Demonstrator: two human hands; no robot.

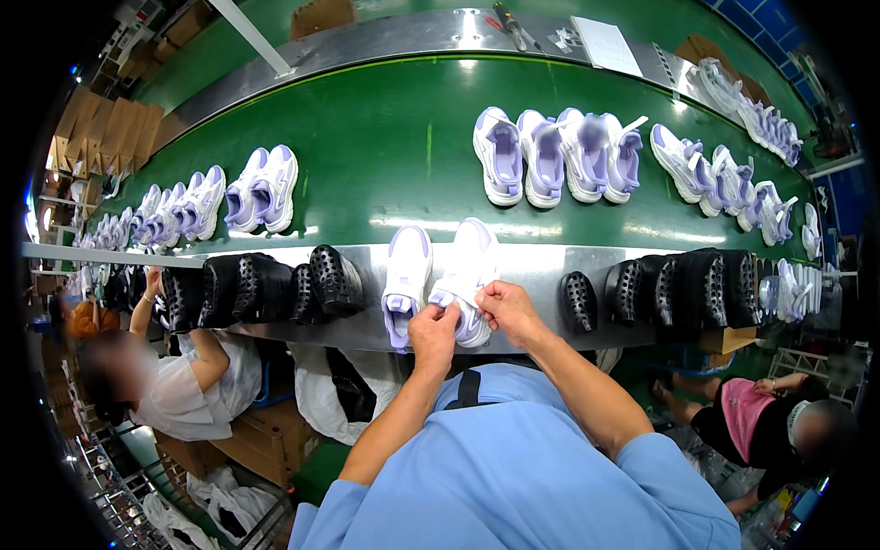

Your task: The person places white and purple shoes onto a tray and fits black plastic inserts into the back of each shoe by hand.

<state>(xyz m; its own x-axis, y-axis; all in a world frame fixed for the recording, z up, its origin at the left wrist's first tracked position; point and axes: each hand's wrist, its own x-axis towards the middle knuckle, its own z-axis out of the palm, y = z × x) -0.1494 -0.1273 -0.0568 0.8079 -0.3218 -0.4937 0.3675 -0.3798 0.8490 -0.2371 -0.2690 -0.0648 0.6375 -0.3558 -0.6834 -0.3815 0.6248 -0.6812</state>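
Observation:
A white and lilac sneaker stands on the metal ledge in front of me, toe pointing away. My left hand is closed at its opening, fingertips pinching the collar or tongue; which of the two is hidden. With thumb and forefinger, my right hand pinches the strap at the shoe's right side. Close by on the left stands a matching sneaker, also toe away, touched by no fingers that I can see.
Black perforated shoe lasts line the metal ledge on both sides. Beyond it, a green conveyor belt carries several more sneakers. Papers and a screwdriver lie on the far rail. Co-workers sit at left and right.

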